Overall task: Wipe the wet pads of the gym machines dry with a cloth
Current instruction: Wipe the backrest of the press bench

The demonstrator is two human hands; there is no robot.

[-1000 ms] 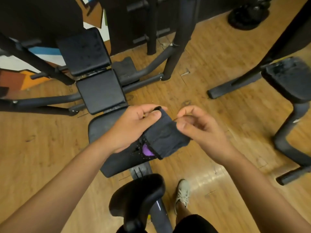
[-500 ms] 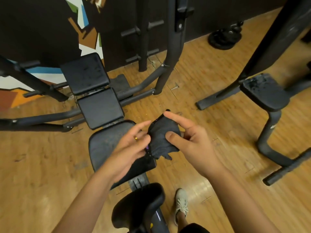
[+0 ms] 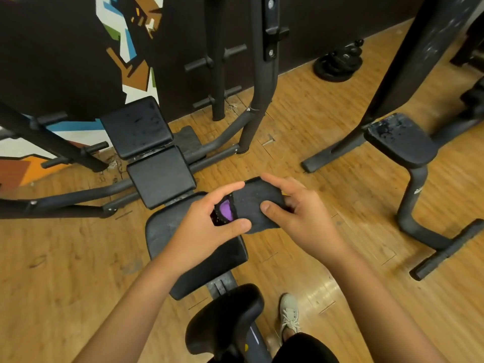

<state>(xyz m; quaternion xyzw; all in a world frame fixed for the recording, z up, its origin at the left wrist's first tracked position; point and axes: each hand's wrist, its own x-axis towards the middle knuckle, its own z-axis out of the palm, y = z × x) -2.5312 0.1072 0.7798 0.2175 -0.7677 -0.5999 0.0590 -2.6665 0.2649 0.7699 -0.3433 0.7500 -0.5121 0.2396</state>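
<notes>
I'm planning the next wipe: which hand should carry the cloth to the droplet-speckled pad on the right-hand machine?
Probably the right hand: it holds most of the cloth and is on the side of that pad. The left hand only pinches the cloth's end, farther off.

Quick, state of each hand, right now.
Left hand: pinches the folded dark cloth between thumb and fingers.
Right hand: grips the same dark cloth.

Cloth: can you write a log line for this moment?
left hand pinches cloth | right hand grips cloth | cloth in the air | far pad wet
</notes>
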